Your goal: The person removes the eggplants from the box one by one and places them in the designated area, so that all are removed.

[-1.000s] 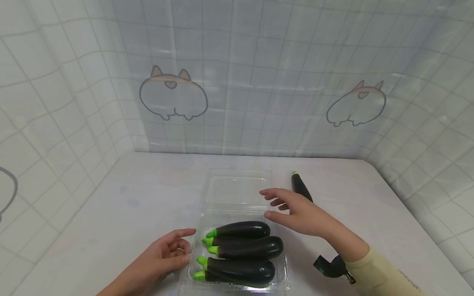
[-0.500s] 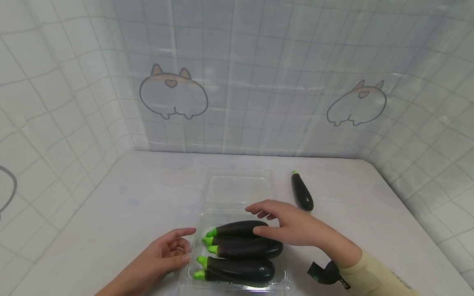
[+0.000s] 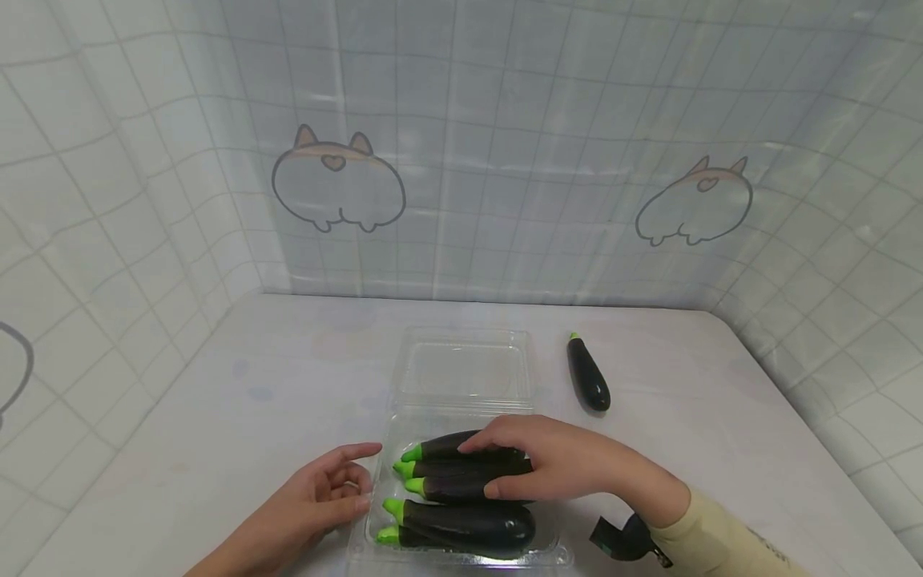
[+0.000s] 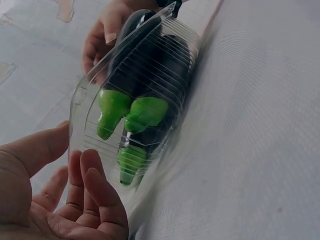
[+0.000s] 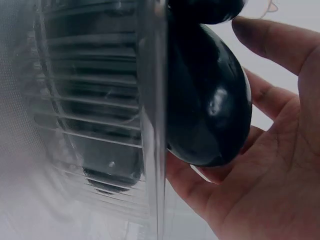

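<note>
Several glossy black eggplants [image 3: 469,527] with bright green stems lie side by side in a clear plastic clamshell container [image 3: 544,553], its lid [image 3: 465,373] folded back. My right hand [image 3: 558,457] lies over their thick ends, fingers spread loosely across the far ones and thumb over a middle one. In the right wrist view, an eggplant end [image 5: 215,105] sits between thumb and fingers, short of the palm. My left hand [image 3: 317,497] stays at the container's left side, fingers relaxed and loosely bent. Its fingertips [image 4: 92,160] are at the rim; whether they touch is hard to tell.
One more eggplant [image 3: 588,375] lies on the white table [image 3: 288,377], right of the lid. A black strapped device [image 3: 627,538] is at my right wrist. Tile-patterned sheeting [image 3: 497,160] walls the table's back and sides.
My right hand has moved down and left from beside the lid onto the eggplants in the container. The loose eggplant now shows fully. My left hand has hardly moved.
</note>
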Tool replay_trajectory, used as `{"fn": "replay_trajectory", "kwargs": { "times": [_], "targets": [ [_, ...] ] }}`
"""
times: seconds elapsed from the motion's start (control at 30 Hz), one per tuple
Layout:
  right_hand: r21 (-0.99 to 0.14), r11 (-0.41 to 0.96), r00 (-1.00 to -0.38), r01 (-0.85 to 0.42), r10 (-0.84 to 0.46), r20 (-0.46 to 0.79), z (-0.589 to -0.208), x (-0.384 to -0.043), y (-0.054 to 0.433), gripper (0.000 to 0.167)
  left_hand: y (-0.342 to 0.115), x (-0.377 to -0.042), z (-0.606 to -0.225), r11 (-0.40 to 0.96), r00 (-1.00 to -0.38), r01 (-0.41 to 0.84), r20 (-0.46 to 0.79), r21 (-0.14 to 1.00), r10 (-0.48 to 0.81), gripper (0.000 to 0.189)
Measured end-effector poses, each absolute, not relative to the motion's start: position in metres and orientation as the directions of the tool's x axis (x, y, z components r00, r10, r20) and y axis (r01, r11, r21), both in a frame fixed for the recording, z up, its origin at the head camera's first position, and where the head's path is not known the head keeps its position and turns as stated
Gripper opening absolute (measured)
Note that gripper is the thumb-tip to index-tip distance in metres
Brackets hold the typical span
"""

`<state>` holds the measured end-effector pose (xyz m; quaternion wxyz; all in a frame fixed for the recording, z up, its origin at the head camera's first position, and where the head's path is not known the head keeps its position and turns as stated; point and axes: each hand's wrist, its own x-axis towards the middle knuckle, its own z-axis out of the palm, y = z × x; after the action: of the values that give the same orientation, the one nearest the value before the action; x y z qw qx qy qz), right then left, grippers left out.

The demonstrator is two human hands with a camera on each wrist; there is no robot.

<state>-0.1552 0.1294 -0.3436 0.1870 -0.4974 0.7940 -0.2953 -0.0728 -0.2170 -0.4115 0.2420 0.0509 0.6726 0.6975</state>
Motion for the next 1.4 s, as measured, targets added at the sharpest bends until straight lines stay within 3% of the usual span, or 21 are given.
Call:
{"fn": "replay_trajectory", "kwargs": {
  "times": [0.33, 0.9, 1.2, 1.4],
  "targets": [
    [-0.606, 0.244, -0.298, -0.757, -0.954, -0.012, -0.346, -0.1561, 0.1293, 0.034, -0.2169, -0.0727, -0.4114, 0.006, -0.877, -0.26, -0.238, 0.966, 0.416, 0.069],
    [-0.516, 0.181, -0.2, -0.837, -0.98, -0.019, -0.343, -0.1574, 0.1313, 0.035, -0.2166, -0.0735, -0.4133, 0.009, -0.88, -0.268, -0.249, 0.963, 0.406, 0.071],
    [-0.576, 0.177, -0.196, -0.798, -0.98, -0.03, -0.3427, -0.16, 0.1324, 0.038, -0.2176, -0.0723, -0.4141, -0.004, -0.874, -0.266, -0.24, 0.964, 0.422, 0.07],
    [-0.591, 0.226, -0.245, -0.774, -0.968, -0.049, -0.3437, -0.1621, 0.1324, 0.038, -0.2175, -0.0721, -0.415, -0.009, -0.873, -0.26, -0.231, 0.966, 0.429, 0.07]
  ]
}}
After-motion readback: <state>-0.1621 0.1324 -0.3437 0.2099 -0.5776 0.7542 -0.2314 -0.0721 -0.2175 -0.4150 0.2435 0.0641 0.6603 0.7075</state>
